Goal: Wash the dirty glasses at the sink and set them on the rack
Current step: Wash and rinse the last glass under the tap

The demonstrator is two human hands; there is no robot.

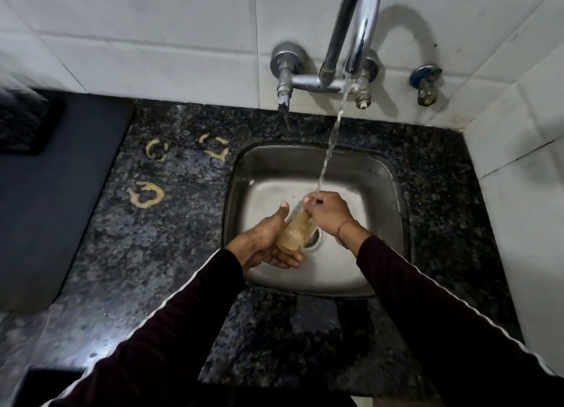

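Glass (295, 228), murky inside, sits gripped in left hand (265, 242); right hand (328, 213) pinches its rim under the stream; best tilt the mouth toward the water.

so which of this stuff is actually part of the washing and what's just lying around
In the job:
glass, held in the left hand
right hand at its rim
tap, water running
sink

Lying about:
yellowish ring stains on the counter
small blue-handled valve
dark board at left
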